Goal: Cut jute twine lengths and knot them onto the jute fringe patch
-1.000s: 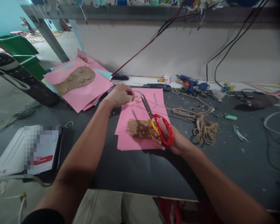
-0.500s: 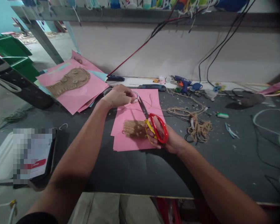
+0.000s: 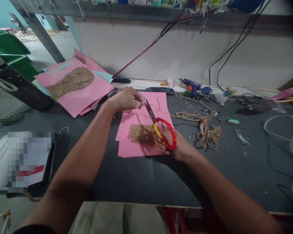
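My left hand [image 3: 127, 98] has its fingers pinched on a thin white wire or cord [image 3: 143, 97], which curves out past the fingertips. Scissors [image 3: 172, 140] with one red and one yellow handle are in my right hand [image 3: 179, 150]. Their blades point up and away, tips right beside the white strand; whether they touch it I cannot tell. Below the blades, a flat piece of brown twine strands [image 3: 139, 133] rests on pink paper [image 3: 134, 151], its right end partly covered by my right fingers.
A twine bundle [image 3: 208, 136] lies at the right. Behind are a box cutter [image 3: 160, 90] and a blue glue gun [image 3: 191, 86]. Pink sheets with a large twine piece [image 3: 74, 81] sit back left, near a black cylinder [image 3: 19, 86]. A tablet-like device [image 3: 48, 169] lies front left.
Both hands and the scissors stay almost where they were, blades beside the white strand. The whole view has shifted slightly.
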`<state>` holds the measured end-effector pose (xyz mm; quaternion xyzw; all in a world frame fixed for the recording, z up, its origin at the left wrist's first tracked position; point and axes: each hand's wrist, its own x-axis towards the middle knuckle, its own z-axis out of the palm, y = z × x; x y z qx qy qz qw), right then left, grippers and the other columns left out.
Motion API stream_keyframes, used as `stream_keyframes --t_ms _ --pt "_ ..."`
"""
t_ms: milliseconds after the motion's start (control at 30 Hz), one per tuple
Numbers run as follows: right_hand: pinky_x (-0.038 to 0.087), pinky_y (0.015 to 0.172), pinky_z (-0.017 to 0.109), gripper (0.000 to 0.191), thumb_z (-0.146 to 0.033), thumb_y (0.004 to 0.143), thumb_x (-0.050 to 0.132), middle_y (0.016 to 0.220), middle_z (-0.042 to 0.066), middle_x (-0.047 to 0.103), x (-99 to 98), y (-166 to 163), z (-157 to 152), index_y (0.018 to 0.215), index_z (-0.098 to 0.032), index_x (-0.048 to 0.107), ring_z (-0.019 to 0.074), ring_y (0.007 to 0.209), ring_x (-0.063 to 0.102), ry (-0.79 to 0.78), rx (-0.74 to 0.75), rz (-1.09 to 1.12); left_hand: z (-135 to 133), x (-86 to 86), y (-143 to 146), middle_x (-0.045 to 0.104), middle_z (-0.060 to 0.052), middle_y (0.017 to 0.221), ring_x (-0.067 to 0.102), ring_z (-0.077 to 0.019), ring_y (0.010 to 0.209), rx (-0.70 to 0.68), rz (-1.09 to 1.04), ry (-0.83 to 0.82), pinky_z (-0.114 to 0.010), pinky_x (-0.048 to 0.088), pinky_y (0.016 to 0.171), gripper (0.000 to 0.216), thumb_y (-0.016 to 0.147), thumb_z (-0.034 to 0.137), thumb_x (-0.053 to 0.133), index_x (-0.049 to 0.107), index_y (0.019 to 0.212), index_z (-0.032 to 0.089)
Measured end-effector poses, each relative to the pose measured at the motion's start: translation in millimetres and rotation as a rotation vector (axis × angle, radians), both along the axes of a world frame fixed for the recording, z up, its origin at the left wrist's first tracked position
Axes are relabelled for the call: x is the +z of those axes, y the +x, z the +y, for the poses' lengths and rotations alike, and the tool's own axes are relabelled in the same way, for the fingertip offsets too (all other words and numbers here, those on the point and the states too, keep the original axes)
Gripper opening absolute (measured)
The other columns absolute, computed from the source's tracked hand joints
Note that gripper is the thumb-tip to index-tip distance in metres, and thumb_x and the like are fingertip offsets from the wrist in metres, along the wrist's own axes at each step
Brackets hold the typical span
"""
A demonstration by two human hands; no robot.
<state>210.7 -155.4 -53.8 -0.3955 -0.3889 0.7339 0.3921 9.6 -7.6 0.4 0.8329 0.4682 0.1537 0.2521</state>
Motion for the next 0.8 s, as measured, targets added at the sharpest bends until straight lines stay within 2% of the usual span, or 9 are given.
stream_keyframes --t_ms 200,400,600,800 --pt "0.024 0.034 0.018 0.054 -0.073 0.081 0.065 0.064 -0.006 0.045 -0.2 0.4 -0.4 0.089 -0.021 0.053 0.0047 0.043 0.033 0.01 -0.004 -0.006 -1.4 -0.1 2.8 0.062 -0.004 0.063 0.05 -0.0138 0.057 0.02 -0.007 -0.076 -0.031 0.037 0.058 0.016 0.069 0.029 0.066 0.077 0.072 0.017" --pt "0.025 0.034 0.017 0.051 -0.07 0.083 0.066 0.065 -0.006 0.045 0.8 1.5 -0.7 0.089 -0.021 0.053 0.0049 0.043 0.034 0.023 0.006 -0.031 0.2 -0.4 2.1 0.057 -0.003 0.056 0.048 -0.0139 0.06 0.001 0.024 -0.026 -0.03 0.036 0.061 0.016 0.071 0.03 0.066 0.074 0.068 0.016" --pt "0.026 0.032 0.018 0.048 -0.067 0.085 0.066 0.065 -0.006 0.046 1.5 1.9 -1.6 0.091 -0.022 0.052 0.0049 0.041 0.034 0.035 0.0 -0.067 -2.8 3.4 3.1 0.062 -0.004 0.063 0.049 -0.0145 0.065 -0.013 0.022 -0.02 -0.031 0.035 0.064 0.014 0.069 0.027 0.065 0.073 0.068 0.016" --pt "0.027 0.032 0.017 0.041 -0.06 0.091 0.064 0.066 -0.006 0.045 0.2 2.7 -2.1 0.088 -0.021 0.051 0.0045 0.041 0.035 0.051 -0.005 -0.07 -6.3 5.9 5.8 0.061 -0.002 0.061 0.051 -0.0138 0.066 -0.017 0.0 -0.006 -0.028 0.037 0.064 0.016 0.071 0.029 0.065 0.071 0.065 0.015"
